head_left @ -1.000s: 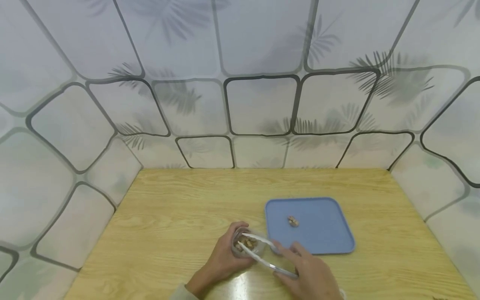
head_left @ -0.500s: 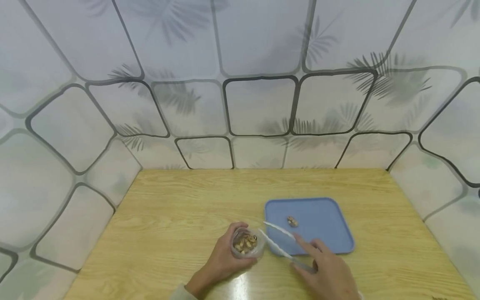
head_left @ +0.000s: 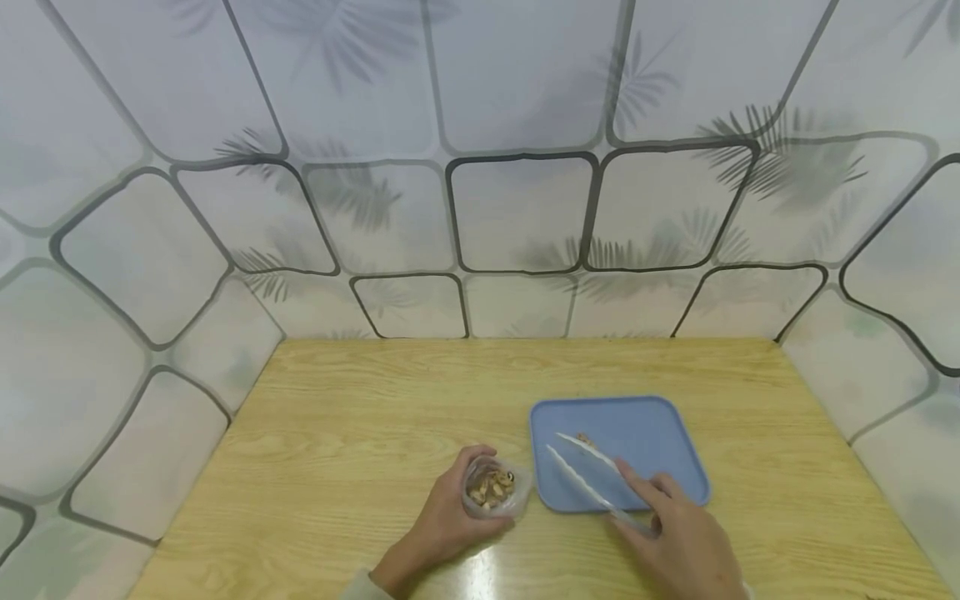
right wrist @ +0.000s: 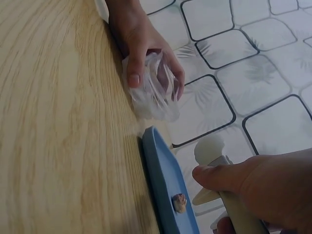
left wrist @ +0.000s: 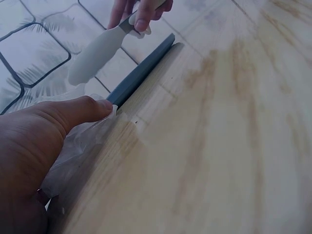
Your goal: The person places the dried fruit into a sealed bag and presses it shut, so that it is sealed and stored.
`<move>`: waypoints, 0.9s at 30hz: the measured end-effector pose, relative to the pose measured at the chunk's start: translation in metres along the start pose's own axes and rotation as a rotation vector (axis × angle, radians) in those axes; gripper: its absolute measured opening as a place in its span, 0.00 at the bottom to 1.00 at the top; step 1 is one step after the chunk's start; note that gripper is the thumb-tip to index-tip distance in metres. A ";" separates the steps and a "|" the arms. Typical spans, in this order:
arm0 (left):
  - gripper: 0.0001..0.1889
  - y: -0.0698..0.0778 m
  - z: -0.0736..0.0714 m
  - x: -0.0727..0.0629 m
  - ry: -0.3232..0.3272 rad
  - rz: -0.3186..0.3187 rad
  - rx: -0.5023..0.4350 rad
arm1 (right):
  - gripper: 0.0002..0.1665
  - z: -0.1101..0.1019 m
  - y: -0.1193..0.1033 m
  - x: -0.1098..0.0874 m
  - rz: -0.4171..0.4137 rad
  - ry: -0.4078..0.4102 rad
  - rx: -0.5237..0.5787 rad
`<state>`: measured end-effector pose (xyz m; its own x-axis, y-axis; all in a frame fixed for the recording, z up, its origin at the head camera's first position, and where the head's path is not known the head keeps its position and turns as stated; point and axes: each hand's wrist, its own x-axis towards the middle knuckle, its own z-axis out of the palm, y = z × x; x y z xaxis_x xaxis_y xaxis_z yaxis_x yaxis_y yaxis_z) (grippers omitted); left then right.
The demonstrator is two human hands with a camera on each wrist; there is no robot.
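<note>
My left hand (head_left: pixel 453 510) is wrapped around a crinkled clear plastic bag (head_left: pixel 519 498), its round mouth facing up. Several brown, nut-like pieces (head_left: pixel 491 487) lie inside. In my right hand (head_left: pixel 688 537) I grip a pair of tongs (head_left: pixel 579 481) with long whitish arms; their tips are spread, with nothing visible between them. The tongs hang over the left part of a blue tray (head_left: pixel 660 433). One brown lump (right wrist: pixel 180 203) sits on that tray, partly hidden behind the tongs in the head view. Close up, the left thumb (left wrist: pixel 83 113) presses on the bag's edge.
A light wood-grain table (head_left: pixel 360 400) carries everything. Behind it and at both sides stand pale walls (head_left: pixel 525 217) with dark outlines and leaf patterns. The tray lies just right of the bag, its raised rim (head_left: pixel 600 399) running all round.
My right hand has drawn the tongs out of the bag's mouth and moved them right, over the tray. The left hand and bag stay nearly still, as does the lump on the tray.
</note>
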<state>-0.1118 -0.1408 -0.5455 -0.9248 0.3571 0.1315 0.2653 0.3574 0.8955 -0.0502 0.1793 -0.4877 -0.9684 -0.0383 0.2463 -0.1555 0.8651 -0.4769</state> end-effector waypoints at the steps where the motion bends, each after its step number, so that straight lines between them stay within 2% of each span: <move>1: 0.49 0.000 0.000 0.000 0.001 0.001 0.000 | 0.42 0.000 0.002 0.000 0.002 -0.002 -0.005; 10: 0.48 0.000 -0.001 0.001 -0.013 0.017 0.016 | 0.42 0.000 0.013 -0.001 0.038 -0.020 -0.024; 18: 0.48 0.000 -0.001 0.001 -0.010 0.010 0.020 | 0.46 -0.005 0.020 0.005 0.172 -0.150 -0.021; 27: 0.48 -0.001 0.000 0.000 -0.001 0.020 0.022 | 0.45 -0.007 0.030 0.002 0.154 -0.132 -0.029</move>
<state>-0.1122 -0.1412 -0.5458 -0.9188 0.3655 0.1489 0.2898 0.3686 0.8833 -0.0551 0.2087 -0.4953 -0.9978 0.0322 0.0584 0.0006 0.8799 -0.4752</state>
